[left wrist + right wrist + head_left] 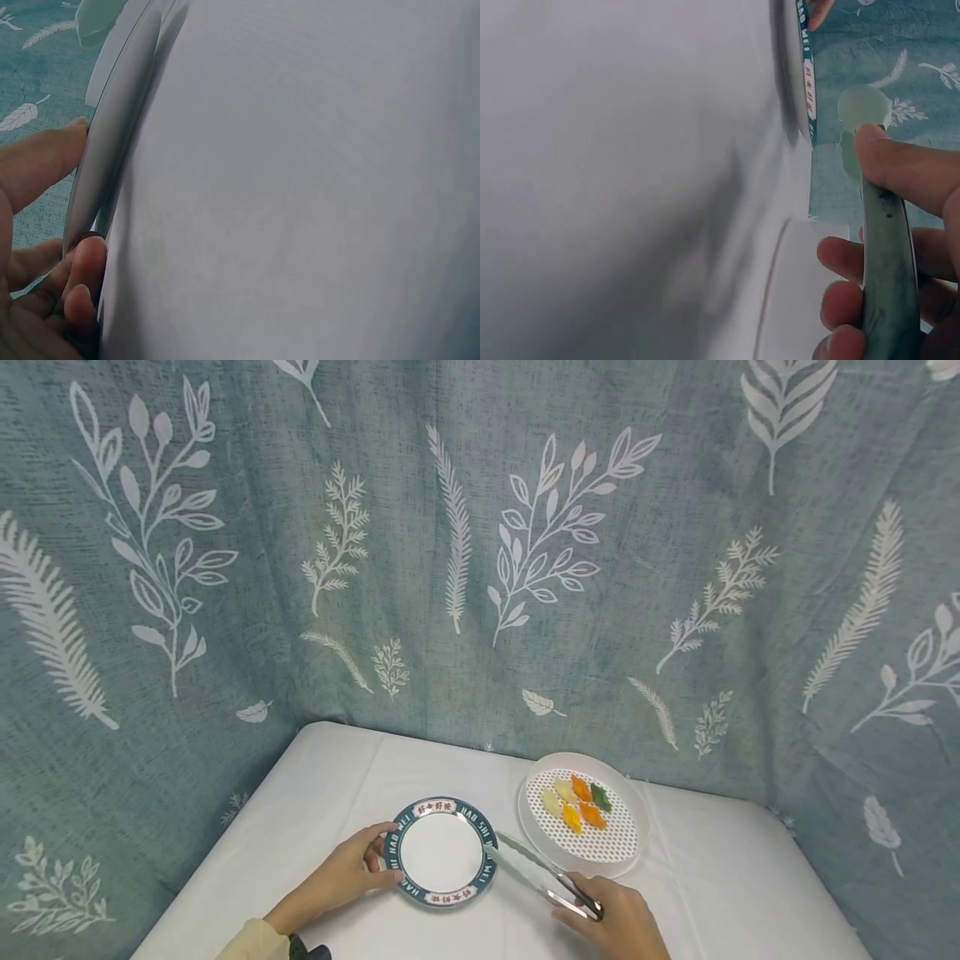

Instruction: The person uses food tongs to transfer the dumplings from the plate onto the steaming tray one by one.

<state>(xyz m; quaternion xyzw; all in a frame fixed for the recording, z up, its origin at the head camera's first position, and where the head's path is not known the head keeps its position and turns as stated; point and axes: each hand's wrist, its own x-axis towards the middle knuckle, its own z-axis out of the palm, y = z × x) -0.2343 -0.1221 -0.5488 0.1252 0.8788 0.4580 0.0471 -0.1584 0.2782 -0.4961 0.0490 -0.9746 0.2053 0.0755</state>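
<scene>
My left hand (348,864) holds the left rim of a round plate (441,853), white with a dark teal lettered border. In the left wrist view the thumb (45,165) lies against one face of the plate (116,135), with curled fingers at the other side. My right hand (618,917) grips a pair of tongs (517,868) with metal arms and pale green tips. Those tips are spread apart near the plate's right rim; contact cannot be told. Nothing shows between them. In the right wrist view my thumb presses along the handle of the tongs (889,277).
Behind the tongs stands a round white steamer basket (581,864) with a perforated liner. Several small dumpling-shaped pieces (581,788) in orange, yellow, green and cream lie in it. A white cloth (337,793) covers the table, and a teal leaf-patterned curtain (420,677) hangs behind.
</scene>
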